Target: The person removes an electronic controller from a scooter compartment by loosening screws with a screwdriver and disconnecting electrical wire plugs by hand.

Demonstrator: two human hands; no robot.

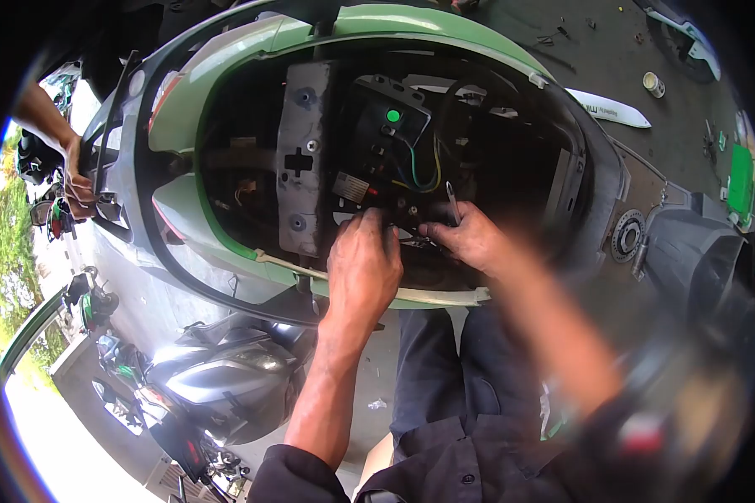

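Note:
A green and grey scooter body (260, 42) lies below me with its under-seat bay exposed. My left hand (365, 267) reaches over the near rim, fingers curled down into the bay beside a metal bracket; what they pinch is hidden. To its right, my right hand (468, 239) is closed around a slim metal tool (452, 199), whose end sticks up past the fingers. Just beyond the hands sits a black box (387, 113) with a round green sticker. Yellow and green wires (436, 172) curve from it. A grey metal crosspiece (302, 159) spans the bay on the left.
Another person's hand (77, 189) rests at the scooter's left end. A grey motorcycle (218, 377) stands at lower left. On the floor beyond are a white panel (608, 109) and a small can (653, 85). A brake disc (627, 235) shows at right.

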